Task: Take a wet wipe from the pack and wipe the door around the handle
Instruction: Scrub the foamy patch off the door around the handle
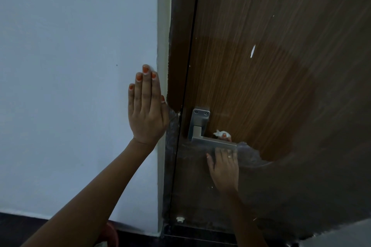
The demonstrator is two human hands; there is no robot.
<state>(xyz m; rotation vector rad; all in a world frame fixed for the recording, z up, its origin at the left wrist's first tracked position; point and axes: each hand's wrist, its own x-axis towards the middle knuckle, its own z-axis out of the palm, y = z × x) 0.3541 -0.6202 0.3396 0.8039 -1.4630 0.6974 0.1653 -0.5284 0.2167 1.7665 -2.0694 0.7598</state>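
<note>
The right hand (pixel 223 163) reached up behind the lever of the door handle (pixel 212 141), its fingers pressing a bunched white wet wipe (pixel 220 132) flat against the wooden door (pixel 261 66); only a scrap of the wipe showed above the lever. The left hand (pixel 147 106) lay open and empty, palm flat on the pale wall (pixel 70 66) just beside the door frame (pixel 163 46), bracing the body.

A darker, damp-looking patch spread above and to the right of the handle, while the door below looked dull and dusty, so the wiping seemed partly done. To do it well, the wipe would need firm, overlapping strokes and a pass tight around the metal backplate (pixel 199 119). The lever itself stood in the way, hiding the fingertips and cramping the strip behind it. The pack was not in view.
</note>
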